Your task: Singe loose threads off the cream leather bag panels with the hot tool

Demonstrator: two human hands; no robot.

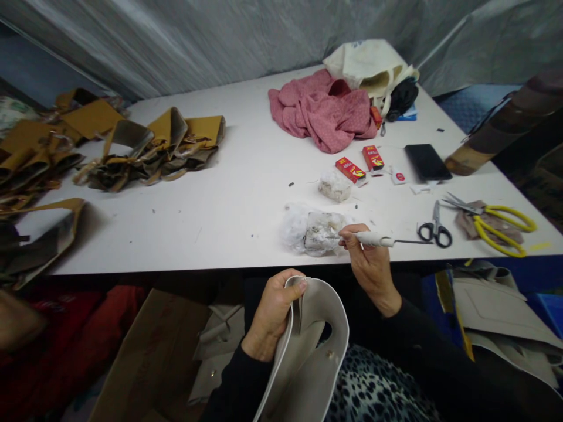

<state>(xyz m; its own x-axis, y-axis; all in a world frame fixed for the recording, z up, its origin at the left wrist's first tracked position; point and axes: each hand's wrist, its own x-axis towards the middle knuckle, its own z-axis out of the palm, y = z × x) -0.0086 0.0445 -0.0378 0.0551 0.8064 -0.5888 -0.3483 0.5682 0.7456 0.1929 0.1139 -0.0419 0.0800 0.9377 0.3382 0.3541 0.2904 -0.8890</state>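
Note:
My left hand (275, 308) is closed on the upper edge of a beige leather bag (314, 351), thumb on the outside. The bag hangs open over my lap, and a small metal stud shows on its inner side. Just above the table's front edge, my right hand (372, 264) grips a white-handled tool (372, 238) with a thin dark rod sticking out to the right. The tool's fine left tip is at a dirty white block (323, 231) wrapped in fluffy fibre and clear film; whether it touches, I cannot tell.
Small black scissors (435, 228) and yellow-handled scissors (497, 223) lie right of my hand. Behind are another whitish lump (335, 186), red boxes (373, 158), a phone (427, 162) and pink cloth (323, 111). Mustard bags (167, 146) are piled left; another person's arm (17, 322) shows.

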